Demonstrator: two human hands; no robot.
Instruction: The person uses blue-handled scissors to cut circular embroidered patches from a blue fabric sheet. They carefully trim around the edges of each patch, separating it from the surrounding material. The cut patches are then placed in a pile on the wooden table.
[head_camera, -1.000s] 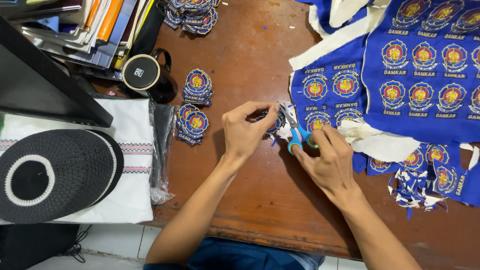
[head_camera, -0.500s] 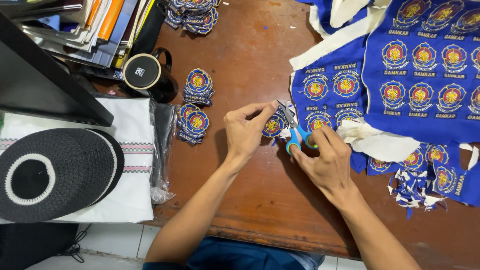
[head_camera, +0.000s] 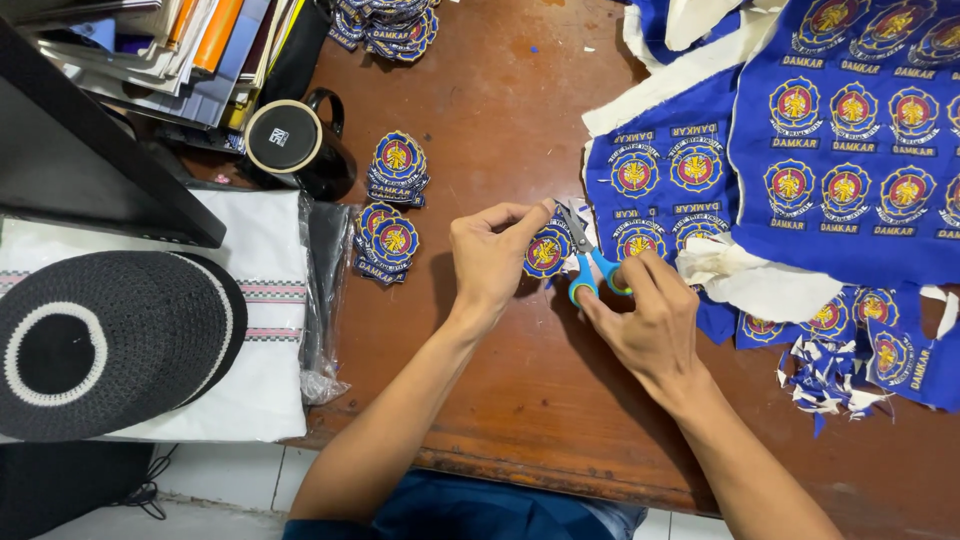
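While the left hand (head_camera: 487, 255) pinches a round blue embroidered patch (head_camera: 547, 252) at its left edge, above the wooden table (head_camera: 520, 400) near centre, the right hand (head_camera: 650, 320) grips blue-handled scissors (head_camera: 588, 262), blades at the patch's right rim. Patch looks light, thin, floppy-stiff; best held by its edge, opposite the blades.

Lighting evenly and brightly from overhead, throwing soft shadows beneath both forearms, glaring faintly off the wooden table (head_camera: 500, 90), staying sharp throughout.

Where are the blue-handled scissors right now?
Head view, centre: the scissors are in the right hand, blades at the patch held by the left hand.
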